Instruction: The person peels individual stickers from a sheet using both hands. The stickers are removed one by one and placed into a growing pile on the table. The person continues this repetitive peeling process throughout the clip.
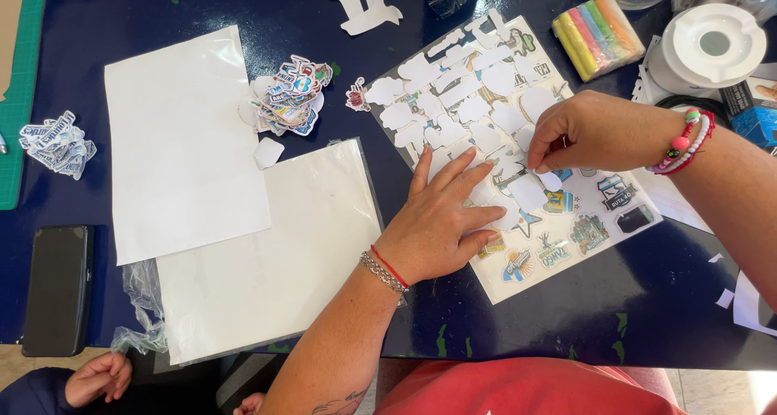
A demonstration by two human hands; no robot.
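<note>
- A dark blue table (202, 2) is seen from above, from a camera on the person's head.
- At centre, toward 3 o'clock, lies a sticker sheet (566, 245), tilted, with many white cut-out gaps over its upper part and colourful stickers along its lower edge.
- The left hand (441, 221) lies flat on the sheet with fingers spread, pressing it down; it grips nothing. A red cord and a silver chain circle the wrist.
- The right hand (587, 131) comes in from 3 o'clock, thumb and fingertips pinched together on a small white sticker piece (549, 178) at the sheet's middle. Beaded bracelets sit on its wrist.
- At 11 o'clock from the left hand rests a loose pile of cut stickers (290, 95).
- Farther toward 9 o'clock lie two blank white sheets (182, 140), one overlapping the other.
- At the far 9 o'clock edge sits a second small sticker pile (57, 144), with a black phone (57, 289) below it.
- At 1 o'clock are a bundle of pastel chalk sticks (597, 34) and a white round lidded container (708, 46).
- At 7 o'clock, another person's hand (97, 376) shows at the table's edge.
</note>
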